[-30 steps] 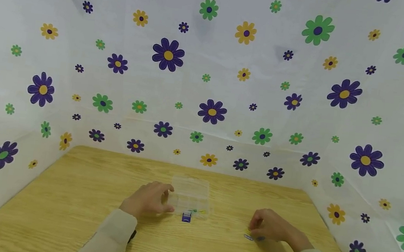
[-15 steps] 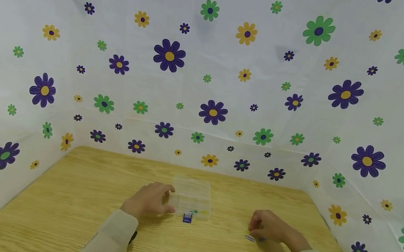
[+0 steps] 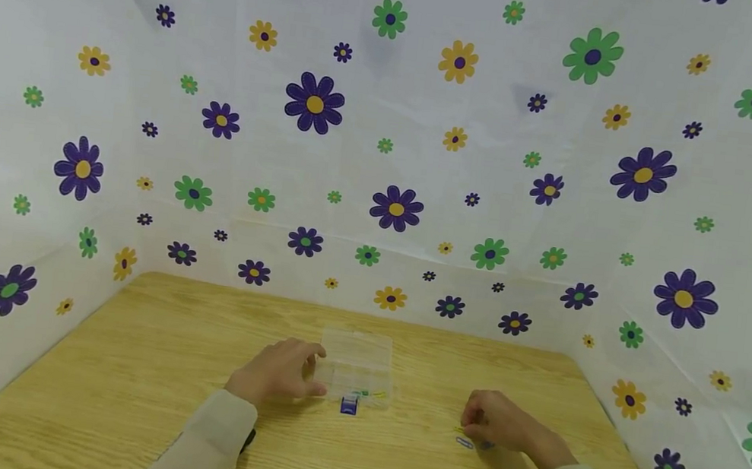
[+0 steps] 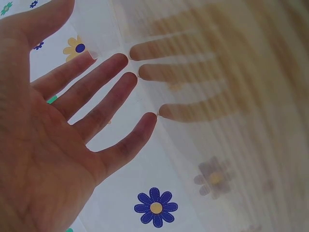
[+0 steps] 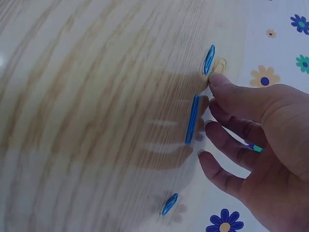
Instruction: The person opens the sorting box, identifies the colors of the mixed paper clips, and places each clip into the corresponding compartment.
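Note:
My right hand [image 3: 501, 422] pinches a yellow paper clip [image 5: 220, 65] between thumb and forefinger, low over the table. Several blue paper clips lie near it; the right wrist view shows one blue paper clip [image 5: 209, 60] by the thumb and another [image 5: 192, 120] by the fingertips. A clear plastic box [image 3: 356, 358] lies left of it, holding small green and yellow pieces near its front. Beside the box's left edge is my left hand [image 3: 279, 368], thumb and fingers apart, fingertips touching the shiny table [image 4: 270, 145]. Whether it touches the box, I cannot tell.
A small dark-blue piece [image 3: 348, 405] sits at the front edge of the box. Another blue paper clip [image 5: 170, 204] lies apart on the wooden table. White cloth walls [image 3: 398, 153] with printed flowers enclose the table at the back and both sides.
My right hand has shifted slightly left, and more of the yellow paper clip shows below its fingertips. The left hand and the box stay in place.

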{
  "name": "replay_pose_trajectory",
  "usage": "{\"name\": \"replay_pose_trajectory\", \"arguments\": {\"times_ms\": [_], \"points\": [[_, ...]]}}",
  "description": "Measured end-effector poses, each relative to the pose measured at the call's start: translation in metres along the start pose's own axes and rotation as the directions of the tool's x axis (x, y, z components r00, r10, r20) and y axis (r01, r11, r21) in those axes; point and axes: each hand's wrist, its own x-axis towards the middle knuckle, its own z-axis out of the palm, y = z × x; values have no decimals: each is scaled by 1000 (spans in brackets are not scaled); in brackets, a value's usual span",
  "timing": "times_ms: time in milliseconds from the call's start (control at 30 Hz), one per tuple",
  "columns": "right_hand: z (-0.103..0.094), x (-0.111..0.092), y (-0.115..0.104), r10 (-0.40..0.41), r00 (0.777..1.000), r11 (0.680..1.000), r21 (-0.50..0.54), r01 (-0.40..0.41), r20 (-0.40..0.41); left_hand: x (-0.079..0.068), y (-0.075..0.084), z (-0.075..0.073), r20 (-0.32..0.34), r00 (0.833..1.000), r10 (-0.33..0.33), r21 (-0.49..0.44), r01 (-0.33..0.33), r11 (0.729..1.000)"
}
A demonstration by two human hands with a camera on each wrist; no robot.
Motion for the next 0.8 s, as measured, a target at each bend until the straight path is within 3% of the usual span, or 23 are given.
{"name": "replay_pose_trajectory", "arguments": {"times_ms": [267,467,800], "points": [[-1,7,-8,-15,997,1000,-1,15,-75,-1,0,0,-3,1000,6,3,-6,1000],[-4,20,-17,-73,979,995,-78,59,-188,0,1,-1,-4,1000,-1,8,1,1000],[3,39,-31,-143,954,986,-123,114,-263,-1,-1,0,-7,1000,15,-9,-15,1000]]}}
